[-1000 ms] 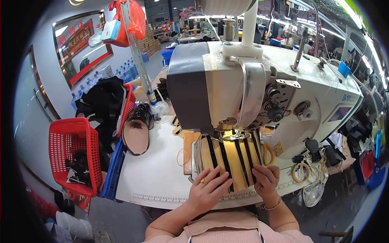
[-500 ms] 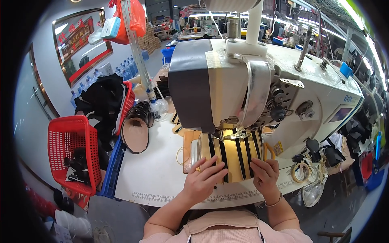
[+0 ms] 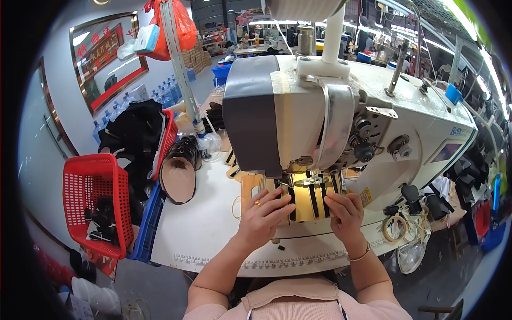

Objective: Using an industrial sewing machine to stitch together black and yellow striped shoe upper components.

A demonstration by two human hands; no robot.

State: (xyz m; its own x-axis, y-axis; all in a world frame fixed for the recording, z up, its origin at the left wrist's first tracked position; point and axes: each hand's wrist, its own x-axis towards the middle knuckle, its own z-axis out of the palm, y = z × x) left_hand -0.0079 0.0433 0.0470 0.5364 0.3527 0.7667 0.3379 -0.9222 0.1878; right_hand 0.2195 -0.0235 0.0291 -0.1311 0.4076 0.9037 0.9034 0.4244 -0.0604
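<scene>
A tan panel (image 3: pixel 304 205) with several black strips lies under the presser foot (image 3: pixel 314 181) of a large white and grey sewing machine (image 3: pixel 306 114). The machine's lamp lights its middle. My left hand (image 3: pixel 262 217) rests on the panel's left side, its fingers stretched forward and spread; a ring shows on one finger. At the right edge, my right hand (image 3: pixel 345 216) presses down with slightly bent fingers, and a bracelet circles the wrist. The panel's far part is hidden beneath the machine head. A small black scrap (image 3: pixel 281 247) lies on the table in front of my left hand.
On the white table (image 3: pixel 197 229), a ruler strip (image 3: pixel 229 261) follows the near edge. Black shoes (image 3: pixel 179 176) stand left of the machine. A red basket (image 3: pixel 120 205) and a blue crate (image 3: pixel 148 229) are farther left. Tape rolls (image 3: pixel 394 228) hang at the right.
The panel has slid farther under the machine, so less of it shows in front. Both hands have moved forward with it, and the black scrap on the table has come into plainer view.
</scene>
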